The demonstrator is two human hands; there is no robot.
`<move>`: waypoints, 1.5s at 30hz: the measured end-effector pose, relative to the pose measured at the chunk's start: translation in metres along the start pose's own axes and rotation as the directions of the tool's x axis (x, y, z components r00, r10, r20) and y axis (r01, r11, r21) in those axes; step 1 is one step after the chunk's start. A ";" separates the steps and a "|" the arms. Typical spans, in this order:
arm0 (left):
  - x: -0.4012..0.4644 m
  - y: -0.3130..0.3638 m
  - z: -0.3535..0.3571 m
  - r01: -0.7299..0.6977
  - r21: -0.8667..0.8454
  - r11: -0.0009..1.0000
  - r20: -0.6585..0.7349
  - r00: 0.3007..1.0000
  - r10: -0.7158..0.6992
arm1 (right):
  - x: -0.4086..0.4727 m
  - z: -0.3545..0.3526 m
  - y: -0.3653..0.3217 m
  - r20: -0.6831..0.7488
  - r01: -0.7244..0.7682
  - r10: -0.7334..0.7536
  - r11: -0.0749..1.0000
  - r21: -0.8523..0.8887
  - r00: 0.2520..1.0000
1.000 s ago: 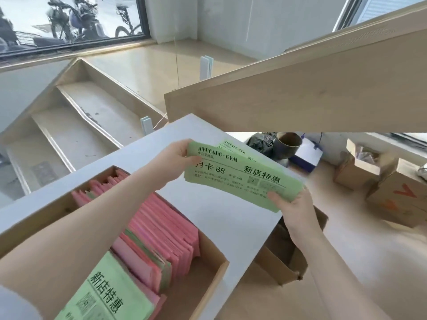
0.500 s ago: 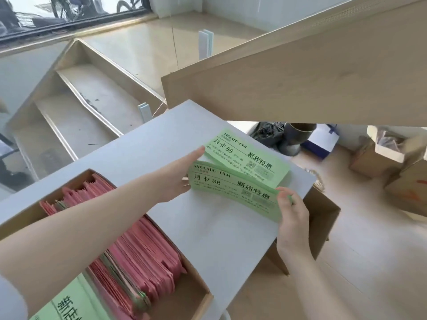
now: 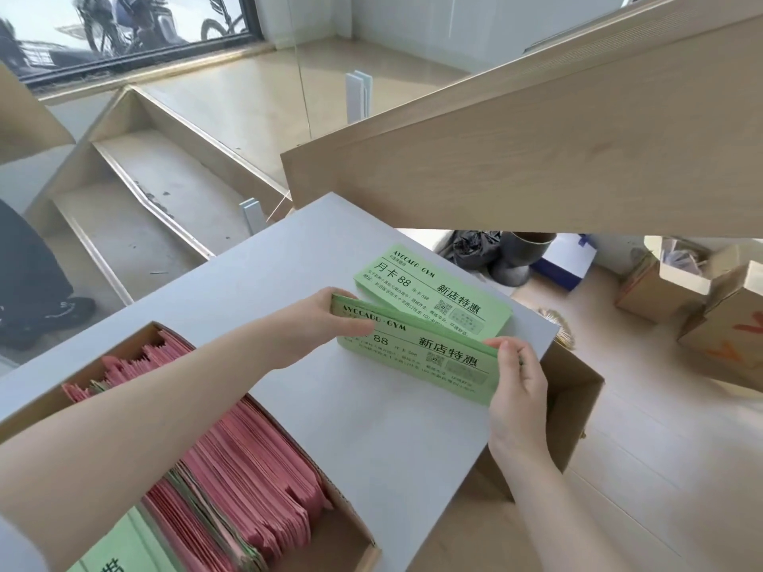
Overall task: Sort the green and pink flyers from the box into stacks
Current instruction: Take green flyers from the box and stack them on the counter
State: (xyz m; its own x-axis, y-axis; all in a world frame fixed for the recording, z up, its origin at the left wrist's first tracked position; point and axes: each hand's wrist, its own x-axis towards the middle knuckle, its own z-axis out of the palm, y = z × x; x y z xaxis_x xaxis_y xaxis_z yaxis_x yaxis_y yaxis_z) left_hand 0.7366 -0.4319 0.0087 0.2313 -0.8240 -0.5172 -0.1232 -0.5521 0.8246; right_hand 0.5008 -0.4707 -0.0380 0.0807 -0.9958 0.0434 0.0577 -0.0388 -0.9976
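Left hand and right hand pinch opposite ends of a green flyer bundle, apparently squaring it for the green stack just beyond; box beneath left forearm holds mostly pink flyers.

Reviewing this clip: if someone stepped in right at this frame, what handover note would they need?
Left hand and right hand each grip an end of a green bundle just above the grey table.
A green stack already lies flat near the table's far corner, right behind the bundle.
The box still holds mostly pink flyers, with some green mixed in.
No pink stack is visible yet.
Left: add the bundle to the green stack, then sort the remaining flyers.
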 end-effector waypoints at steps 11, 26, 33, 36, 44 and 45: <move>-0.010 0.012 -0.008 -0.138 0.087 0.987 -0.171 0.974 0.151 | -0.009 -0.016 0.003 0.161 0.002 0.013 0.996 -0.094 0.987; -0.011 0.001 0.011 0.024 -0.300 0.954 -0.157 0.985 -0.074 | -0.018 0.012 -0.003 -0.075 -0.038 0.038 0.999 0.014 0.996; -0.009 -0.003 0.003 0.002 -0.141 0.990 0.041 0.999 0.003 | -0.017 0.004 0.002 0.054 -0.123 0.118 0.988 0.097 0.992; -0.005 -0.010 -0.001 -0.015 -0.035 0.999 0.048 0.999 0.017 | -0.019 -0.004 0.008 0.142 -0.145 0.147 0.989 -0.022 0.979; -0.002 -0.008 0.004 -0.015 0.163 0.987 -0.135 0.990 0.037 | -0.025 -0.006 0.016 0.161 -0.038 0.054 0.994 -0.100 0.985; -0.002 -0.010 0.007 0.048 0.154 0.987 -0.085 0.996 -0.035 | -0.027 -0.005 0.019 0.169 -0.055 0.073 0.993 -0.107 0.983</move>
State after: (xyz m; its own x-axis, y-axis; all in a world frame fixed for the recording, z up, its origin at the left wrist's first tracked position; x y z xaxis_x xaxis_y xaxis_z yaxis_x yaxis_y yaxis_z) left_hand 0.7307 -0.4259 0.0000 0.3166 -0.7903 -0.5246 -0.2592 -0.6041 0.7536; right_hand 0.4949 -0.4445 -0.0587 0.2520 -0.9675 -0.0205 -0.0540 0.0071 -0.9985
